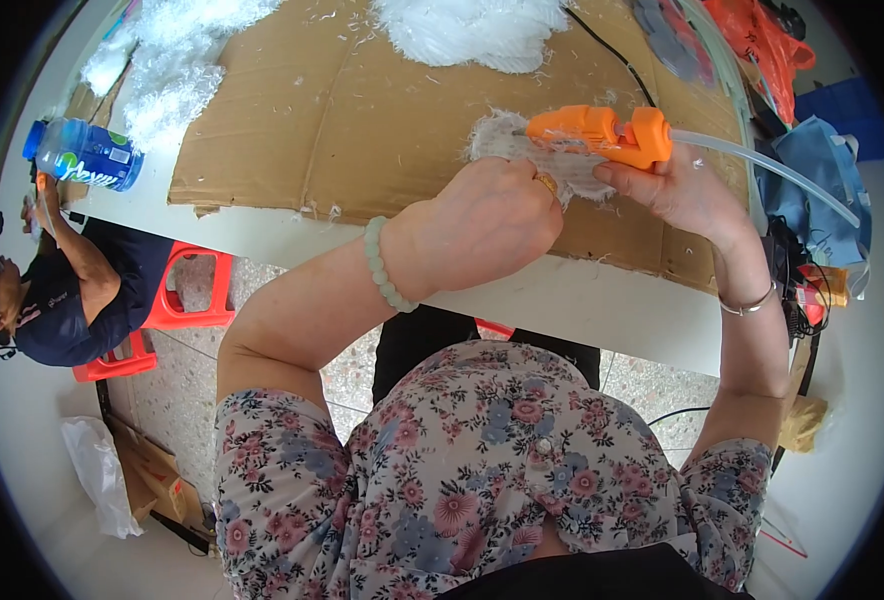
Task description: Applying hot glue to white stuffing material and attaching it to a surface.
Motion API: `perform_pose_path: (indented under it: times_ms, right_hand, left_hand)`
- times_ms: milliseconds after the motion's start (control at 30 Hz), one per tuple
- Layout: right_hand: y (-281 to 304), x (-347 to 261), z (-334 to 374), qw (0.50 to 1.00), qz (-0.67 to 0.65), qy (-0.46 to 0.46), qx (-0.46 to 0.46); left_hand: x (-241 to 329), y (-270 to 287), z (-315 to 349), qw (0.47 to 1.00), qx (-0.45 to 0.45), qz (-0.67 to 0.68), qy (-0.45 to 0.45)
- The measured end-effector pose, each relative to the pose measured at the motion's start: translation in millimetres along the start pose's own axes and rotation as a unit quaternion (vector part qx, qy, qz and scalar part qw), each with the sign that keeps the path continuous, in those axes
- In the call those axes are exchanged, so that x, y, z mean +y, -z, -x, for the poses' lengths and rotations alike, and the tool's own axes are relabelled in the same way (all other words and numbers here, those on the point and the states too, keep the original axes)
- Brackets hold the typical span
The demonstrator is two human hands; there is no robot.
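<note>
An orange hot-glue gun (582,125) points left above the cardboard, and a long translucent glue stick (762,160) sticks out of its back end. My right hand (697,195) is closed at the gun's rear, thumb toward the left; the gun hides most of its fingers. Under the nozzle lies a fuzzy white piece (492,135) with loose fibres, resting on the cardboard sheet (382,130). Close against it, my left hand (492,220) is curled into a fist, knuckles up. Its fingertips are hidden, so what they pinch cannot be seen.
White fibre heaps (472,30) and clear shredded film (177,75) lie at the far side. A blue-labelled bottle (87,155) is at the left, near another person (72,280) and red stools (192,290). A black cord (612,50) crosses the cardboard. Bags (817,180) stand right.
</note>
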State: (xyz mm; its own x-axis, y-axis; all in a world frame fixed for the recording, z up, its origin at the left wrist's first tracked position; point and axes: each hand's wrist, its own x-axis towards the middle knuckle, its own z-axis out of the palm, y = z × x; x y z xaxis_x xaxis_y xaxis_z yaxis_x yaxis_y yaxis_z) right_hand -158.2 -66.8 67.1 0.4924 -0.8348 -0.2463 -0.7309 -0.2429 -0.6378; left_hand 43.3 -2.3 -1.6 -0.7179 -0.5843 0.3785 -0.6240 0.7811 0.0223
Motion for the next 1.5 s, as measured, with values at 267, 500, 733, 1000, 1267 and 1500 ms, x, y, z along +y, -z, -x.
perform_pose_path:
  times_ms: [267, 500, 733, 1000, 1267, 1500]
  right_hand:
    - [-15, 30, 19, 0.924, -0.367, 0.019, 0.108]
    - [-49, 39, 3, 0.796, -0.583, 0.056, 0.156]
    - [-60, 54, -4, 0.773, -0.614, 0.058, 0.149]
    - [-64, 53, -8, 0.790, -0.588, 0.075, 0.157]
    - [-67, 55, -11, 0.792, -0.589, 0.069, 0.149]
    - [-66, 52, -11, 0.795, -0.584, 0.078, 0.147]
  left_hand:
    - [3, -4, -4, 0.999, 0.037, -0.027, -0.001]
    - [2, -9, -7, 0.997, 0.048, -0.052, 0.005]
    - [2, 3, -1, 0.978, 0.143, 0.100, 0.110]
    - [-68, 6, -1, 0.901, 0.125, 0.191, 0.368]
    - [-77, -3, -22, 0.918, -0.024, 0.170, 0.358]
    - [-79, -9, -30, 0.943, -0.052, 0.173, 0.281]
